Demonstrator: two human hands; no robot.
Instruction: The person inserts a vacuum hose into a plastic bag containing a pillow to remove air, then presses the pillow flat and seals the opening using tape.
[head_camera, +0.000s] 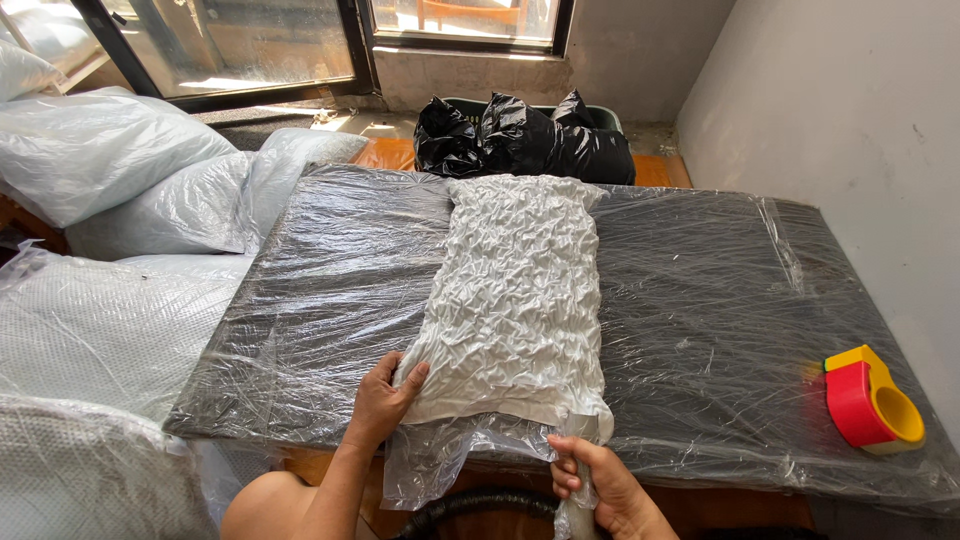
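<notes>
Pillow bag ahead of left hand, right hand.

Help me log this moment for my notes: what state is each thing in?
Vacuum bag: flattened, wrinkled, lying on the table.
Left hand: gripping the bag's near corner.
Right hand: closed around the bag's neck.
Black hose: below the table edge.
Tape dispenser: resting untouched.
Table: covered in plastic film.

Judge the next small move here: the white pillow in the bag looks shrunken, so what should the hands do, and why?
Probably pinch the bag's neck shut just above the black hose. The white pillow is already flat and wrinkled tight; the right hand grips the neck at the hose while the left hand holds the near corner.
</notes>
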